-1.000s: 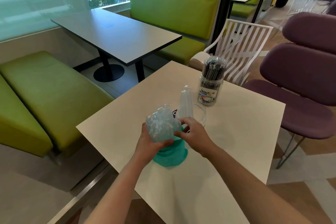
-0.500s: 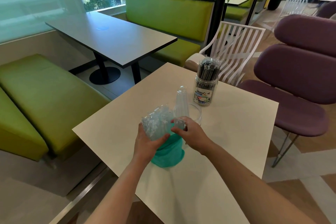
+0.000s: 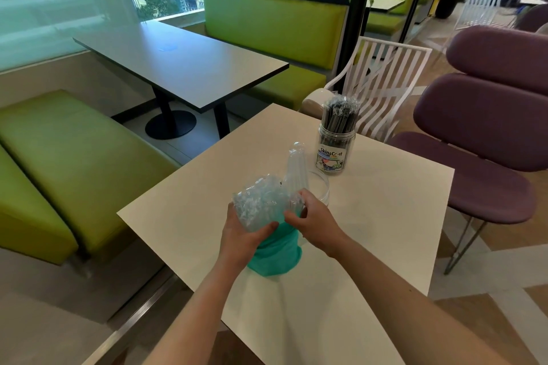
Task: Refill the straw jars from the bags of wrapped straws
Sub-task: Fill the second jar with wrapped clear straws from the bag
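On the beige table [image 3: 385, 216] my left hand [image 3: 240, 237] grips a teal bag of wrapped straws [image 3: 275, 255] from the left, its clear wrapper ends [image 3: 258, 201] bunched at the top. My right hand [image 3: 311, 216] pinches a small bundle of clear wrapped straws [image 3: 295, 169] that stands upright at the bag's mouth. Just behind it sits a low clear glass jar [image 3: 321, 187], partly hidden by my right hand. Farther back a labelled clear jar [image 3: 335, 148] is packed with dark wrapped straws.
A white slatted chair [image 3: 382, 86] stands behind the table and a purple lounge chair [image 3: 486, 139] to the right. A dark table [image 3: 184, 65] and green benches [image 3: 68, 163] lie to the left.
Both hands keep their hold on the bag and the bundle. The view has shifted slightly; the hands and straws barely moved.
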